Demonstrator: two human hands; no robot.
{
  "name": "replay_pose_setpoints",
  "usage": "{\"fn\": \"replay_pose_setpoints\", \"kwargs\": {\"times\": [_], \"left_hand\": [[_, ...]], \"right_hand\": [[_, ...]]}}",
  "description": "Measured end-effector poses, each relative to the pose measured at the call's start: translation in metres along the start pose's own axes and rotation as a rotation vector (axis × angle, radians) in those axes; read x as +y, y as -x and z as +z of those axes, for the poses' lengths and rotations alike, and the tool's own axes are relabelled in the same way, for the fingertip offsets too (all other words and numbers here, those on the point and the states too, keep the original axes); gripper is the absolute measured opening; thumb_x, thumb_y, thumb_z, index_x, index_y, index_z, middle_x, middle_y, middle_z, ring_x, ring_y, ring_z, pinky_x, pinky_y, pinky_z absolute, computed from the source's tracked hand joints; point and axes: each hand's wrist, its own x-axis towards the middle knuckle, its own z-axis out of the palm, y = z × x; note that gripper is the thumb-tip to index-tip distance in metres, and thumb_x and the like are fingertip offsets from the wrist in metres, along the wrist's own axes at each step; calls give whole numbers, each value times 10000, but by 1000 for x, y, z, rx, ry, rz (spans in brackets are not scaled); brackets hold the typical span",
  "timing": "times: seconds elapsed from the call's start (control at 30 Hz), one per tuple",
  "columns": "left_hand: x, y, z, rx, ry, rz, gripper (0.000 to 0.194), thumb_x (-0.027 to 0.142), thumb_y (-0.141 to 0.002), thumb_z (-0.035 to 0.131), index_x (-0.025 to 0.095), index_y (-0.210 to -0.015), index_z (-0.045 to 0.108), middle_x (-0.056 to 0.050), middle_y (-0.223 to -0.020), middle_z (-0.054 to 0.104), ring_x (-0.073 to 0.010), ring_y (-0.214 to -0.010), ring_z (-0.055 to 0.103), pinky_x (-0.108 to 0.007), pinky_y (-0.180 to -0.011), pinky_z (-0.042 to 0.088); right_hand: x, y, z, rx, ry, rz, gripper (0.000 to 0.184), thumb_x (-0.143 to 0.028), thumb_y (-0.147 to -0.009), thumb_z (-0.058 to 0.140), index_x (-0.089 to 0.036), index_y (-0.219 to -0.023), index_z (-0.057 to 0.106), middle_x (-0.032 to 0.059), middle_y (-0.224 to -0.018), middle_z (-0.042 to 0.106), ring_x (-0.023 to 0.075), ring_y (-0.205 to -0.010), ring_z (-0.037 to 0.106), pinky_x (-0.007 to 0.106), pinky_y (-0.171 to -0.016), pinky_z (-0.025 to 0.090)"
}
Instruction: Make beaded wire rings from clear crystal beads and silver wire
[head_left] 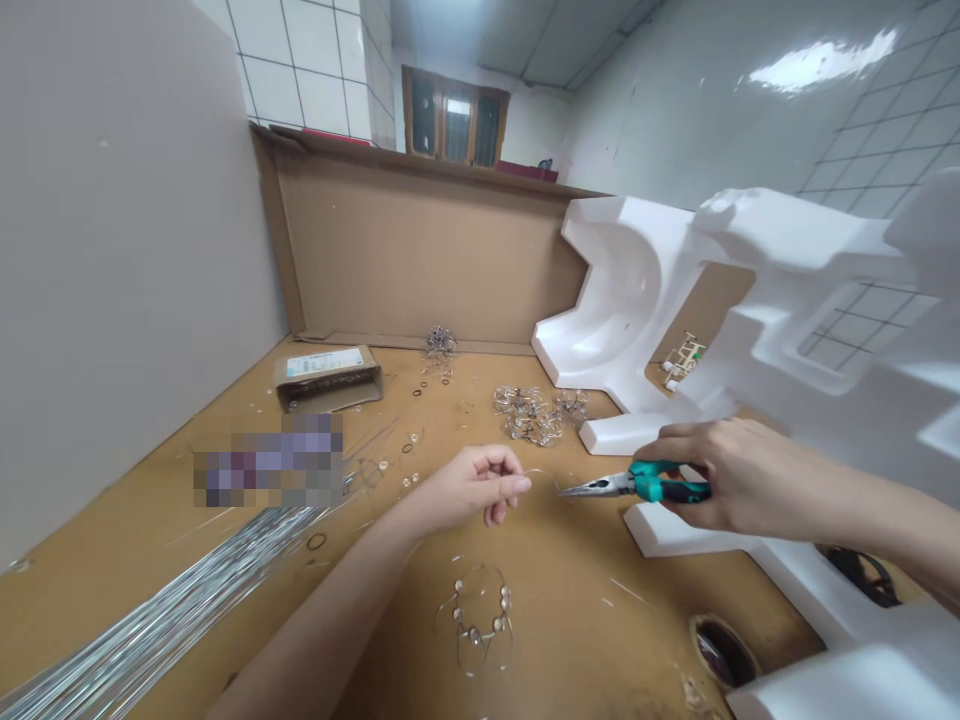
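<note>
Right now, the fingertips [510, 472] of the left hand [469, 490] pinch a thin wire [541, 473], its end just beside the closed tips of needle-nose pliers [600, 487] gripped in the right hand [739, 478]. A beaded wire loop [480, 620] and wire clusters [534, 414] lie on the cardboard [585, 640], with a bundle of straight wire [165, 600] still lying nearby.

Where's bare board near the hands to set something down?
Bare board lies between the beaded wire loop and the white foam packing, below the pliers. Crowded: the wire clusters beside the foam, and the left, under the silver wire rods.
</note>
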Motion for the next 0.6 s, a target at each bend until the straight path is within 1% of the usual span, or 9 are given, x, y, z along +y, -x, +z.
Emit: {"fn": "replay_pose_setpoints", "kwargs": {"times": [0.07,0.1,0.2,0.27,0.37,0.43,0.5,0.6], "left_hand": [[1,0,-1,22,-68,-1,268,432,-756,547,176,-704,491,30,-597,515,-79,-483,470,-201,-470,382],[2,0,-2,50,-114,8,272,434,-765,534,175,-693,490,34,-586,499,-75,-483,447,-192,-463,356],[3,0,-4,138,-178,38,283,424,-775,515,174,-649,474,57,-535,406,-65,-465,339,-182,-437,252],[3,-1,-5,164,-130,22,292,423,-765,522,175,-628,454,68,-511,354,-63,-449,283,-187,-426,206],[3,-2,-6,173,-45,-6,300,430,-745,536,181,-613,434,74,-492,335,-62,-434,261,-190,-418,178],[3,-2,-4,178,-22,-14,299,425,-738,542,182,-606,429,73,-489,341,-61,-431,272,-191,-418,174],[3,-3,-1,190,-18,-25,296,416,-733,544,180,-596,432,72,-484,346,-60,-428,277,-193,-416,168],[3,-3,3,200,-22,-43,294,409,-725,542,178,-577,435,73,-472,350,-58,-417,269,-198,-413,159]], "right_hand": [[-2,-1,0,-145,-39,-20,224,-259,-712,545,-284,-921,622,2,-709,594,122,-537,520,252,-459,334],[-3,-1,0,-158,-25,-19,257,-282,-718,548,-272,-968,608,18,-761,600,142,-591,537,265,-487,349],[-3,-2,1,-37,135,-16,344,-351,-724,557,-232,-1046,578,64,-861,597,205,-721,540,326,-594,371],[-3,-2,1,49,256,-28,370,-371,-740,543,-209,-1073,566,91,-883,591,239,-760,523,354,-625,351],[-6,0,2,147,356,-73,359,-377,-779,518,-202,-1091,548,112,-925,592,260,-801,510,350,-622,316],[-10,1,3,155,374,-127,344,-356,-798,517,-220,-1114,528,99,-957,597,246,-807,507,340,-624,303],[-16,1,5,132,386,-188,355,-322,-804,522,-228,-1146,506,88,-975,599,232,-806,504,335,-628,301],[-24,0,11,87,427,-251,387,-303,-806,516,-209,-1180,486,96,-962,601,230,-795,493,340,-628,303]]}}
